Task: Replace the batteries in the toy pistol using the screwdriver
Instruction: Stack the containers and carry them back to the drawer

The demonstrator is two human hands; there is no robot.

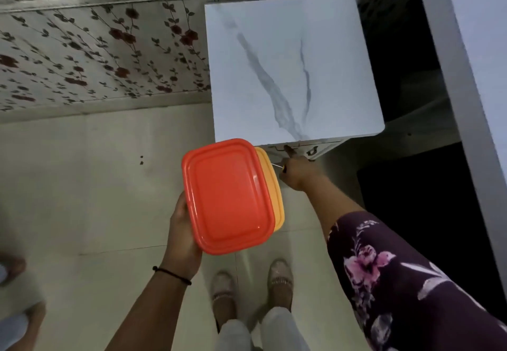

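Observation:
My left hand point(182, 236) grips a plastic box with a yellow body point(275, 194) and an orange-red lid point(229, 195), held flat at waist height. My right hand point(297, 173) is closed around a small screwdriver point(278, 166) whose thin metal tip sticks out toward the box. One finger of that hand points at the drawer front point(304, 149) of a small cabinet with a white marble-pattern top point(290, 70). The toy pistol and the batteries are not in view; what the box holds is hidden.
The cabinet stands against a wall with red flower wallpaper point(96, 43). A white slab point(472, 81) runs along the right with a dark gap beside it. My feet in slippers point(252, 287) stand on pale floor tiles. Another person's hand point(11, 268) shows at the left edge.

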